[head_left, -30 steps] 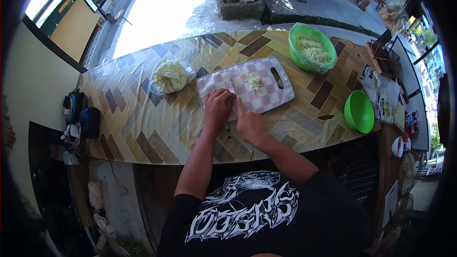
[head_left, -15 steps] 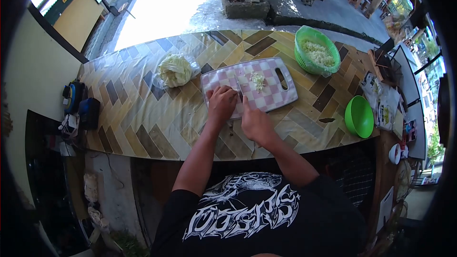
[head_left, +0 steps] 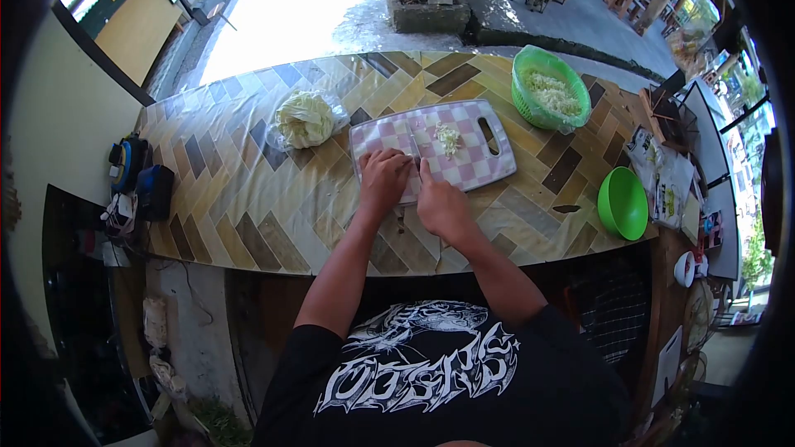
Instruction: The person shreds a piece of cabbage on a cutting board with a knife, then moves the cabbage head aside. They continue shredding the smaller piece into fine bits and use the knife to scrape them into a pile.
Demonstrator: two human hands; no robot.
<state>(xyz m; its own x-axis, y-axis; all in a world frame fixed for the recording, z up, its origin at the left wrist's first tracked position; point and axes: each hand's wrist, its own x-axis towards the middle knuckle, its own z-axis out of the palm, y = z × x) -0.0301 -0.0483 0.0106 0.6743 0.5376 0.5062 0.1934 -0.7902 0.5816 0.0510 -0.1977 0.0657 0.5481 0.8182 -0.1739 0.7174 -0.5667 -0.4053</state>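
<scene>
A pink-and-white checked cutting board (head_left: 484,167) lies on the table. My right hand (head_left: 443,209) grips a knife (head_left: 415,142), its blade pointing away from me across the board. Curled close beside the blade, my left hand (head_left: 386,180) presses down on a pale piece of cabbage, which the fingers mostly hide. To the right of the knife sits a small heap of shredded cabbage (head_left: 448,140). A leafy cabbage (head_left: 303,119) rests in a clear plastic bag left of the board.
A green basket (head_left: 527,105) of shredded cabbage stands at the back right. Nearer me on the right is a green bowl (head_left: 623,204), with plastic packets (head_left: 662,170) beside it. A dark blue box-shaped item (head_left: 155,194) sits at the table's left end.
The right hand and knife have shifted very slightly up and left. The left hand stays almost in place, and the board and heap look the same.
</scene>
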